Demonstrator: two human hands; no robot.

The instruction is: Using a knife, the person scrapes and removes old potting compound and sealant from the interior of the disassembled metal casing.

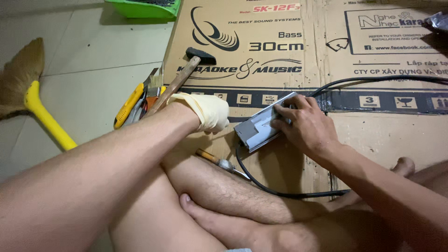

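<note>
My right hand [303, 126] rests bare on top of a small grey metal box [258, 129], fingers spread across its upper face and pressing it onto the flattened cardboard [280, 70]. A thick black cable [280, 191] runs from the box and loops round near my legs. My left hand [205, 112] wears a pale yellow glove and sits just left of the box, curled; what it holds, if anything, is hidden. A screwdriver with an orange-brown handle [217, 161] lies on the cardboard below the gloved hand, next to my knee.
A wooden-handled hammer [184, 74] lies at the cardboard's left edge beside a yellow utility knife [128, 105] and other small tools. A broom with a yellow handle [42, 114] lies on the tiled floor at left. A green plastic tray [144, 8] sits at top.
</note>
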